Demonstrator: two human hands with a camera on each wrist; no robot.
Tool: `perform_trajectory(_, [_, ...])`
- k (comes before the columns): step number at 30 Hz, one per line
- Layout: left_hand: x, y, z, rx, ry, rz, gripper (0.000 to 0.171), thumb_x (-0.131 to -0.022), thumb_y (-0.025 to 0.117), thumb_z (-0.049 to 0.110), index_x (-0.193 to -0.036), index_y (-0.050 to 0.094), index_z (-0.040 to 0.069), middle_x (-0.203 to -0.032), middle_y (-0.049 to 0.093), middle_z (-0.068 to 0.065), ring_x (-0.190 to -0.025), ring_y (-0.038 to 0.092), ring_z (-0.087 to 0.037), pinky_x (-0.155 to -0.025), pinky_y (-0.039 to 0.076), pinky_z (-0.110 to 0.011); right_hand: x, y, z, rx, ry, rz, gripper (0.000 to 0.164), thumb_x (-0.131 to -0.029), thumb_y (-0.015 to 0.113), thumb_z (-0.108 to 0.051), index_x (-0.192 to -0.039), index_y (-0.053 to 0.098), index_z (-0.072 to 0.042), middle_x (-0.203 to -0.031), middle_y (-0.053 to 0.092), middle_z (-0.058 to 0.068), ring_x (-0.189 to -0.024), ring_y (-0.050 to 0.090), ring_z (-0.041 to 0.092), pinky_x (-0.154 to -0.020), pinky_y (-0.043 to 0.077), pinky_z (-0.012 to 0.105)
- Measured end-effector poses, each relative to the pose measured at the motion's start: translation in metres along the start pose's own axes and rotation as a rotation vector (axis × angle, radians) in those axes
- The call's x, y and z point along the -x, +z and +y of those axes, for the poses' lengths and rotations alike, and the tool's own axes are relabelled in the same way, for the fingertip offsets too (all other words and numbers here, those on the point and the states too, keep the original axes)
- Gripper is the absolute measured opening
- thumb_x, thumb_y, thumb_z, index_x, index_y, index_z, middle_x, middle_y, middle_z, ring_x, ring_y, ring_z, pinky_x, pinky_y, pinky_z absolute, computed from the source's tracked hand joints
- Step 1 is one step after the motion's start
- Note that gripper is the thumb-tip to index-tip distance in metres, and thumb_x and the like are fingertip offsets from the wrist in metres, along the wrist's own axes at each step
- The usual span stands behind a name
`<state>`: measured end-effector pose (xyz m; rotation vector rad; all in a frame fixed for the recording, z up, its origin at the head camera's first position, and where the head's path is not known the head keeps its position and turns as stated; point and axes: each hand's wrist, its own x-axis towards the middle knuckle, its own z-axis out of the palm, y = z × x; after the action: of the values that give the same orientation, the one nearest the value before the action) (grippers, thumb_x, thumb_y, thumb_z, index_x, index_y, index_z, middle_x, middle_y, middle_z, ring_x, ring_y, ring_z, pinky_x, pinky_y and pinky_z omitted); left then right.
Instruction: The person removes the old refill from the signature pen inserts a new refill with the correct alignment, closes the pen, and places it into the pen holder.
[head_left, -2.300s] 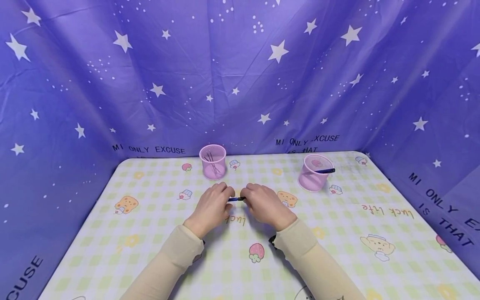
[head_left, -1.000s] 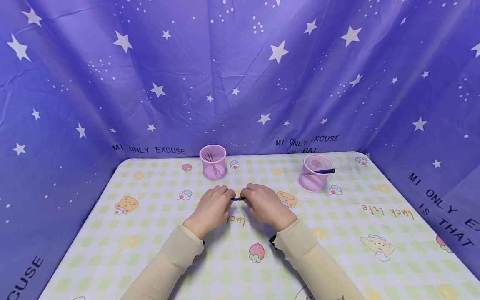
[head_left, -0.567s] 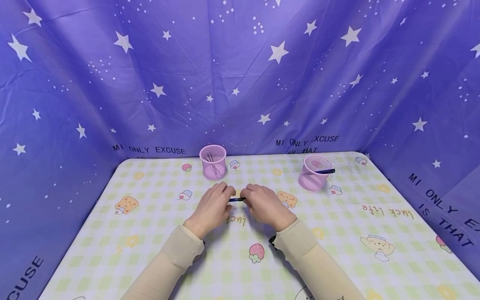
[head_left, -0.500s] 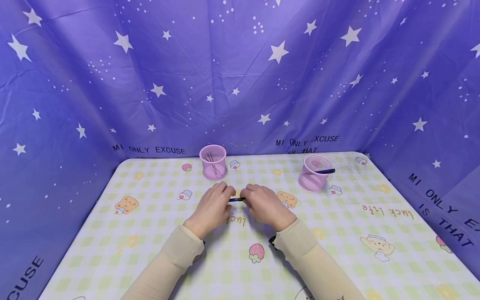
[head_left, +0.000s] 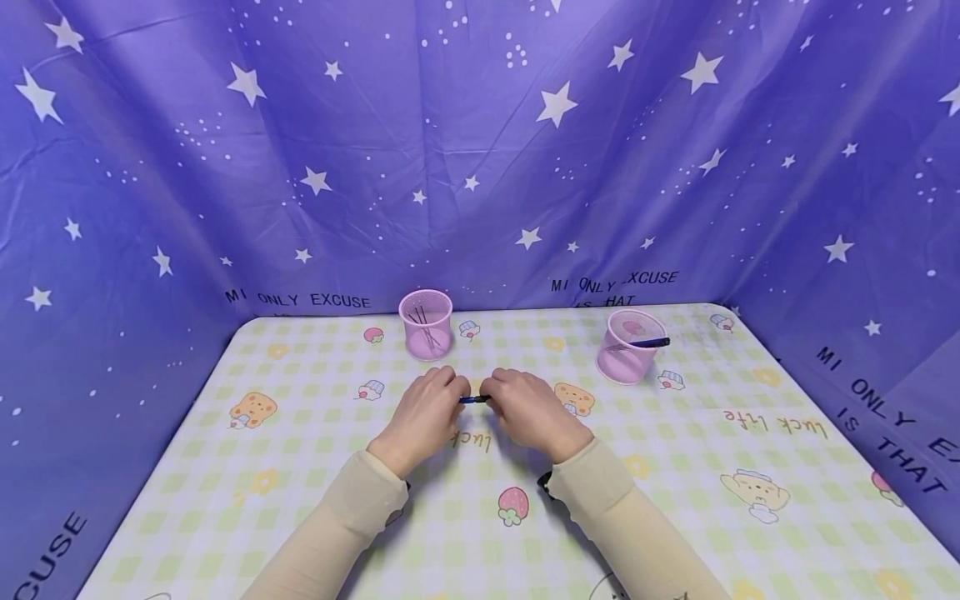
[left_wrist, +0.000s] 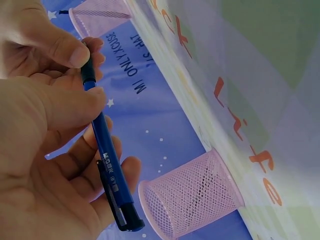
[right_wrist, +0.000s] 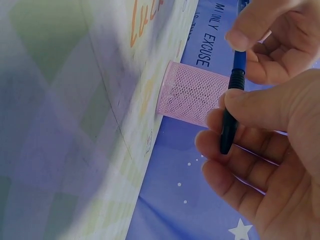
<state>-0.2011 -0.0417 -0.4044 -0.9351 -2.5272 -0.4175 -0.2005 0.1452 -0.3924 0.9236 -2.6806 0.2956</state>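
My left hand holds a blue ballpoint pen by its barrel, thumb on top and fingers curled beneath. The black clip end of the pen points towards the lower right in the left wrist view. My right hand pinches the pen's black grip section between thumb and fingers; in the right wrist view the black tapered tip shows below the thumb. Both hands are above the middle of the table, a short bit of pen visible between them. Grip and barrel look joined; whether a small gap exists cannot be told.
A pink mesh pen holder at the back holds several thin dark sticks. Another pink mesh pen holder, back right, has a dark blue pen leaning over its rim. A checked cloth covers the table; a starry purple curtain surrounds it.
Small shifts of my left hand's fingers along and around the barrel vary how much pen shows between the hands. My right hand stays nearly still on the grip. The pen holders have not moved.
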Motion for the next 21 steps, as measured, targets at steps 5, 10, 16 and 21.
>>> perform_trajectory(5, [-0.0005,0.0004,0.0001,-0.026,0.008,0.0,0.011,-0.081,0.071,0.005,-0.091,0.067,0.008,-0.081,0.055,-0.001,-0.074,0.053,-0.02,-0.066,0.044,-0.032,-0.0003,0.0002,0.0004,0.005,0.005,-0.008,0.01,-0.084,0.068,-0.006,-0.089,0.067,-0.014,-0.081,0.058,-0.004,-0.074,0.057,0.014,-0.068,0.049,0.032])
perform_trajectory(10, [-0.0008,0.0007,0.0002,-0.042,0.011,-0.005,0.007,-0.084,0.068,0.006,-0.09,0.068,0.008,-0.081,0.056,-0.001,-0.074,0.053,-0.02,-0.065,0.044,-0.032,-0.001,0.0003,0.0009,0.006,0.01,-0.01,0.011,-0.083,0.069,-0.005,-0.089,0.067,-0.014,-0.082,0.059,-0.004,-0.076,0.058,0.014,-0.069,0.049,0.032])
perform_trajectory(16, [-0.0006,0.0009,0.0,-0.044,0.013,-0.018,0.007,-0.084,0.067,0.006,-0.091,0.069,0.008,-0.081,0.056,-0.001,-0.074,0.053,-0.02,-0.064,0.044,-0.032,-0.0006,-0.0001,0.0009,0.006,0.003,-0.003,0.011,-0.083,0.069,-0.004,-0.089,0.067,-0.013,-0.081,0.059,-0.004,-0.075,0.058,0.015,-0.069,0.05,0.032])
perform_trajectory(21, [0.0002,0.0009,-0.0003,-0.042,0.014,-0.016,0.006,-0.085,0.068,0.008,-0.091,0.068,0.008,-0.081,0.056,-0.001,-0.074,0.053,-0.02,-0.064,0.043,-0.032,-0.0005,0.0001,0.0009,0.005,0.001,-0.004,0.011,-0.083,0.069,-0.004,-0.089,0.067,-0.013,-0.082,0.059,-0.003,-0.076,0.059,0.015,-0.07,0.05,0.033])
